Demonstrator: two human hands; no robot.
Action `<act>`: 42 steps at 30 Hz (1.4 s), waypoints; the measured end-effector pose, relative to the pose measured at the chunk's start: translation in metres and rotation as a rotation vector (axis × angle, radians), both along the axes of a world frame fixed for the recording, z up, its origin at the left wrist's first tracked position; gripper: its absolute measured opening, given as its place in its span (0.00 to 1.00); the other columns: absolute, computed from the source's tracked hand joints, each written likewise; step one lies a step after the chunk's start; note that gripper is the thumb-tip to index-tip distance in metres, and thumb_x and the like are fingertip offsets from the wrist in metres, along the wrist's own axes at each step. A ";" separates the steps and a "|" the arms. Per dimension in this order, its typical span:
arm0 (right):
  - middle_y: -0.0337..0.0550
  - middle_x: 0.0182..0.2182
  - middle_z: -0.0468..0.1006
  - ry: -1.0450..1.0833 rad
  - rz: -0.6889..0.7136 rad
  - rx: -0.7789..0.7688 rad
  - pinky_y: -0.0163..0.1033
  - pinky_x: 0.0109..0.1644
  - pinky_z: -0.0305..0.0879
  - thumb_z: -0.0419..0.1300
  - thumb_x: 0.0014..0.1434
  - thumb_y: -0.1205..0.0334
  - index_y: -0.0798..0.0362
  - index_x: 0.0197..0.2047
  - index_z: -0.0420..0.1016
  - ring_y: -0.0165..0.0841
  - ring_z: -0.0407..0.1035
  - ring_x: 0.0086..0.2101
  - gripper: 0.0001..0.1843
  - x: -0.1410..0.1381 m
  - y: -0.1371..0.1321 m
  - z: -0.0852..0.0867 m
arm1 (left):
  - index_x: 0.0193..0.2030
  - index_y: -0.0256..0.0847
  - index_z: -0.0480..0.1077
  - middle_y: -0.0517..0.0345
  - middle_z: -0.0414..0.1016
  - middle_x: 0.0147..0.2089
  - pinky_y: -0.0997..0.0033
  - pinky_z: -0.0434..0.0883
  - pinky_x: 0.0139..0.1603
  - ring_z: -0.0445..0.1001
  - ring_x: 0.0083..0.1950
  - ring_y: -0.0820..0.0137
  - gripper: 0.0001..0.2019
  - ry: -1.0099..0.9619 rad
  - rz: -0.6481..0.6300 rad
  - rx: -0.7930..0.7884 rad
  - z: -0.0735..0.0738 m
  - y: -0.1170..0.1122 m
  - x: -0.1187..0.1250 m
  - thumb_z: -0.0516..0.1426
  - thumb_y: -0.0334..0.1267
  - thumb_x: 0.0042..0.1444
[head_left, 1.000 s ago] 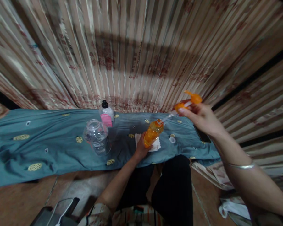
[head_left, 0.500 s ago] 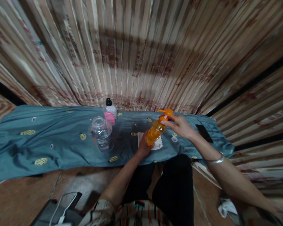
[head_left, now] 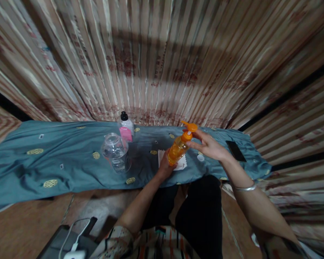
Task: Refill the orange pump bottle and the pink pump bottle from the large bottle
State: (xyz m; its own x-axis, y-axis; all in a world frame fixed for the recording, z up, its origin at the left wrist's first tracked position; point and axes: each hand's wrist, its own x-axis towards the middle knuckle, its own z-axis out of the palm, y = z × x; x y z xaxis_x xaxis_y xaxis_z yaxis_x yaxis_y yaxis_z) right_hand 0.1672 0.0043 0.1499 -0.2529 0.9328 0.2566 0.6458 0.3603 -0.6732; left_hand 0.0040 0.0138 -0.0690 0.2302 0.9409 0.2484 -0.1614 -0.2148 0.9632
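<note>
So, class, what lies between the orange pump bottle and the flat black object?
In the head view: the right hand, which touches the bottle, and, on the cloth, a small whitish disc.

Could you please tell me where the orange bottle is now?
Just right of centre in the head view, the orange bottle is in the left hand, with the right hand at its neck.

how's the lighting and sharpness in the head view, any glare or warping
Head view: dim, broad shadow across the striped curtain, its lines fanning outward; glint on the silver bracelet; orange pump bottle distinct in outline; print on the black-capped bottle unreadable.
</note>
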 end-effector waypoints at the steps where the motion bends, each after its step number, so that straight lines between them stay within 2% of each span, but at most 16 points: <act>1: 0.46 0.54 0.86 0.011 0.022 -0.017 0.50 0.61 0.74 0.63 0.59 0.30 0.48 0.55 0.80 0.47 0.80 0.54 0.34 0.002 0.001 0.001 | 0.67 0.40 0.61 0.42 0.72 0.67 0.45 0.67 0.73 0.72 0.67 0.51 0.39 0.001 -0.003 0.001 -0.001 0.001 0.000 0.68 0.35 0.48; 3: 0.46 0.51 0.87 0.028 0.000 -0.021 0.52 0.60 0.75 0.64 0.59 0.31 0.47 0.52 0.81 0.48 0.81 0.53 0.31 0.002 0.004 -0.001 | 0.67 0.41 0.62 0.43 0.72 0.67 0.45 0.66 0.73 0.72 0.68 0.51 0.39 0.004 0.003 0.002 -0.003 0.002 0.000 0.69 0.34 0.47; 7: 0.52 0.48 0.87 0.042 -0.180 0.037 0.62 0.60 0.72 0.69 0.57 0.34 0.49 0.50 0.81 0.56 0.81 0.51 0.29 -0.006 0.003 -0.013 | 0.67 0.41 0.62 0.42 0.71 0.67 0.43 0.65 0.74 0.71 0.68 0.49 0.40 0.019 0.012 0.009 -0.007 0.004 0.000 0.69 0.33 0.46; 9: 0.55 0.48 0.86 0.054 -0.218 0.050 0.65 0.61 0.71 0.71 0.56 0.35 0.50 0.50 0.81 0.58 0.80 0.52 0.29 -0.009 0.001 -0.015 | 0.67 0.41 0.61 0.42 0.71 0.67 0.44 0.66 0.73 0.71 0.68 0.49 0.40 0.024 0.008 0.015 -0.008 0.004 0.000 0.69 0.33 0.46; 13: 0.51 0.53 0.85 0.118 -0.104 0.026 0.59 0.63 0.72 0.72 0.52 0.33 0.48 0.54 0.80 0.54 0.79 0.54 0.35 -0.007 0.000 -0.008 | 0.68 0.42 0.62 0.43 0.71 0.67 0.43 0.66 0.73 0.71 0.67 0.49 0.41 0.005 0.013 0.002 -0.011 0.004 0.001 0.70 0.35 0.47; 15: 0.47 0.53 0.86 0.152 -0.014 -0.002 0.55 0.63 0.74 0.69 0.54 0.30 0.45 0.51 0.81 0.49 0.80 0.54 0.33 -0.003 0.003 -0.007 | 0.67 0.42 0.62 0.43 0.71 0.66 0.43 0.66 0.73 0.71 0.67 0.49 0.40 -0.009 0.026 -0.003 -0.013 0.005 0.003 0.70 0.35 0.47; 17: 0.45 0.50 0.87 0.178 0.015 -0.009 0.54 0.62 0.74 0.67 0.57 0.31 0.45 0.47 0.83 0.48 0.80 0.53 0.28 -0.001 0.007 -0.011 | 0.67 0.41 0.62 0.43 0.71 0.66 0.42 0.65 0.73 0.71 0.67 0.49 0.40 -0.018 0.028 0.001 -0.013 0.005 0.003 0.70 0.36 0.47; 21: 0.44 0.48 0.86 0.240 -0.057 0.049 0.55 0.64 0.71 0.66 0.62 0.37 0.44 0.50 0.80 0.46 0.80 0.51 0.23 -0.002 0.008 -0.032 | 0.67 0.41 0.62 0.44 0.72 0.65 0.43 0.66 0.73 0.72 0.67 0.50 0.40 -0.009 0.009 0.013 -0.012 0.007 0.003 0.71 0.36 0.47; 24: 0.43 0.48 0.85 0.282 -0.075 0.071 0.52 0.63 0.72 0.64 0.64 0.36 0.43 0.52 0.78 0.44 0.80 0.49 0.23 -0.006 0.006 -0.041 | 0.67 0.41 0.62 0.43 0.72 0.65 0.44 0.66 0.73 0.72 0.66 0.51 0.40 -0.012 -0.002 0.020 -0.011 0.007 0.002 0.71 0.38 0.47; 30: 0.44 0.46 0.86 0.305 -0.031 0.056 0.50 0.58 0.75 0.64 0.62 0.31 0.44 0.50 0.79 0.44 0.80 0.47 0.27 -0.006 0.006 -0.031 | 0.67 0.41 0.60 0.43 0.72 0.66 0.42 0.67 0.72 0.72 0.67 0.50 0.42 -0.042 -0.019 0.013 -0.014 0.008 0.004 0.71 0.41 0.46; 35: 0.44 0.49 0.86 0.296 -0.016 0.056 0.51 0.61 0.74 0.64 0.61 0.31 0.44 0.51 0.79 0.44 0.81 0.51 0.27 -0.005 0.005 -0.032 | 0.66 0.42 0.61 0.43 0.72 0.66 0.43 0.67 0.72 0.72 0.66 0.51 0.40 -0.044 -0.019 0.047 -0.012 0.007 0.004 0.70 0.43 0.48; 42: 0.45 0.44 0.87 0.242 -0.146 0.109 0.54 0.57 0.75 0.66 0.59 0.34 0.46 0.47 0.79 0.47 0.82 0.47 0.25 -0.010 0.000 -0.033 | 0.68 0.40 0.59 0.41 0.70 0.67 0.43 0.67 0.73 0.71 0.68 0.49 0.41 -0.010 -0.021 0.064 -0.013 0.007 0.002 0.70 0.44 0.49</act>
